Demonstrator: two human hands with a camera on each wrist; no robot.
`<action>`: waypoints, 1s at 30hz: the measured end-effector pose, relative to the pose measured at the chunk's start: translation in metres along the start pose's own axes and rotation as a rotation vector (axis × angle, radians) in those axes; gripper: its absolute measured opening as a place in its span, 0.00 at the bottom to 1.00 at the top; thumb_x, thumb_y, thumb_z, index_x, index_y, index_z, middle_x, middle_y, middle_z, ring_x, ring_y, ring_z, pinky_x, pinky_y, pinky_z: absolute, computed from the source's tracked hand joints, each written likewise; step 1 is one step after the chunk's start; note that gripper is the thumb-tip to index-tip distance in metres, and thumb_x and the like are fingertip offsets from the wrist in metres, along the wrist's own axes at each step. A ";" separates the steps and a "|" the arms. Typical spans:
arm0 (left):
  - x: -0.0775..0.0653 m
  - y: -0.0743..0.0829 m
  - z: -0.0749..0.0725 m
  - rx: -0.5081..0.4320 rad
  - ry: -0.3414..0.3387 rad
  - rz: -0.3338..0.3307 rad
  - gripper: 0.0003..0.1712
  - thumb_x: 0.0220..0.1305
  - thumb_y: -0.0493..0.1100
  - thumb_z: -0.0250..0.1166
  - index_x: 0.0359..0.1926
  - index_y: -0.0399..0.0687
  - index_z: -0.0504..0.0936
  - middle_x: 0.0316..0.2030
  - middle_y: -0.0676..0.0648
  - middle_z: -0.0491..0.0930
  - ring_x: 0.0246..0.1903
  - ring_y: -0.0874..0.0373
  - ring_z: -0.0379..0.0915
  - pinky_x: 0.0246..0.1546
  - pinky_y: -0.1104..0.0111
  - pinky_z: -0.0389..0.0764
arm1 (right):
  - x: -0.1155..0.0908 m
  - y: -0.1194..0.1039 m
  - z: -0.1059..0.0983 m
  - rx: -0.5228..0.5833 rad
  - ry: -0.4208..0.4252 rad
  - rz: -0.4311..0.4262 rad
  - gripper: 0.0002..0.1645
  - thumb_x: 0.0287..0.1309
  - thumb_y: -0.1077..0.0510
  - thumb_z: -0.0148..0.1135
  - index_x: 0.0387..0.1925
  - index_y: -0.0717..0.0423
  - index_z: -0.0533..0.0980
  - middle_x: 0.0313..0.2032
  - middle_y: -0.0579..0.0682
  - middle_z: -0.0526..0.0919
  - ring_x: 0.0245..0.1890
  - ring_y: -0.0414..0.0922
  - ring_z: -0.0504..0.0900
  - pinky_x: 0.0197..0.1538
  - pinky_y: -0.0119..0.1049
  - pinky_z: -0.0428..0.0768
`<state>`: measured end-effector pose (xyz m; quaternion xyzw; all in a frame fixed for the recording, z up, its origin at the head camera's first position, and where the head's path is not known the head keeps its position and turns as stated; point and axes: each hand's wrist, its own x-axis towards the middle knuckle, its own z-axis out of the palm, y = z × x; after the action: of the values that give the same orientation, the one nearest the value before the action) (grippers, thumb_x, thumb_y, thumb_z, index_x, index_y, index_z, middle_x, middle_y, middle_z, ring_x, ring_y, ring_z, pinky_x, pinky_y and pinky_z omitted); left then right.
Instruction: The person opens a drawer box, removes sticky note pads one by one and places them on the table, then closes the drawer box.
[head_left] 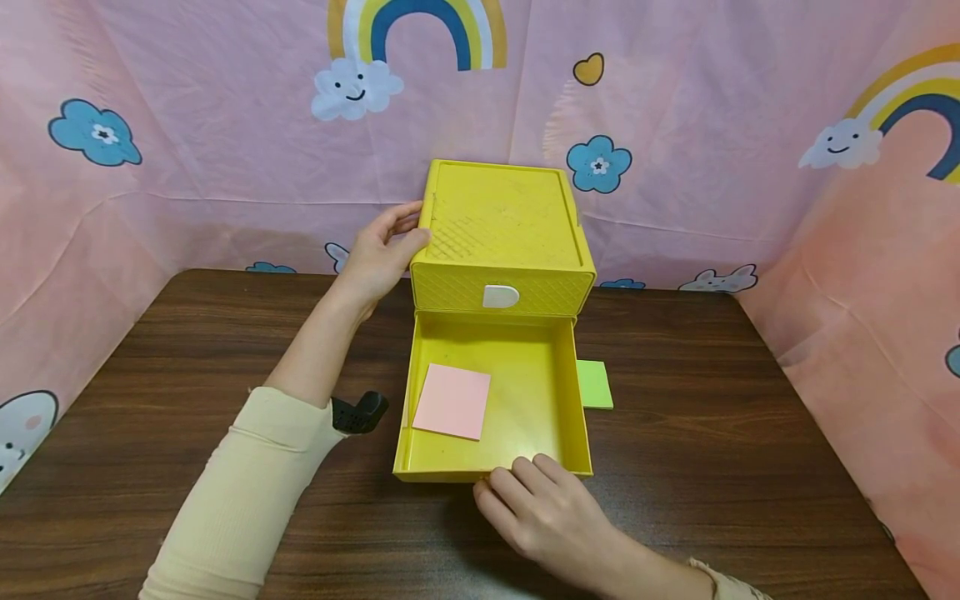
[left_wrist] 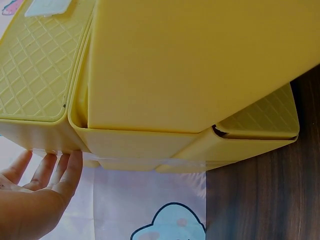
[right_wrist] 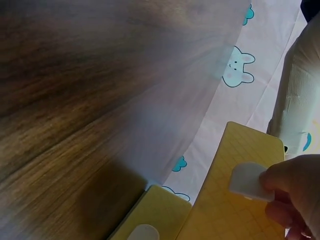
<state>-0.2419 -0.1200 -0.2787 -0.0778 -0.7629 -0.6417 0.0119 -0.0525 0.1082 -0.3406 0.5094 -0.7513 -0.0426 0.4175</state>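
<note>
A yellow drawer cabinet stands on the table, and its middle drawer is pulled far out. A pink sticky note pad lies in the left part of this drawer. My left hand rests against the cabinet's upper left side, fingers extended along the wall, as the left wrist view also shows. At the drawer's front, my right hand pinches the white drawer handle between thumb and fingers. The head view hides that handle behind the drawer's front edge.
Partly hidden by the drawer's right side, a green sticky note pad lies on the dark wooden table. Above the pulled drawer is the top drawer; a lower drawer sits beneath. A patterned pink cloth hangs behind.
</note>
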 end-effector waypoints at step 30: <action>-0.001 0.002 0.000 0.004 0.011 0.002 0.29 0.63 0.45 0.57 0.65 0.53 0.65 0.59 0.45 0.67 0.56 0.55 0.66 0.54 0.62 0.70 | 0.009 0.010 -0.015 0.045 0.004 -0.071 0.16 0.62 0.66 0.43 0.29 0.51 0.76 0.26 0.43 0.74 0.22 0.39 0.68 0.25 0.25 0.65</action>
<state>-0.2403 -0.1193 -0.2767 -0.0749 -0.7641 -0.6406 0.0170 -0.0507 0.1114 -0.3208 0.5452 -0.7326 -0.0396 0.4055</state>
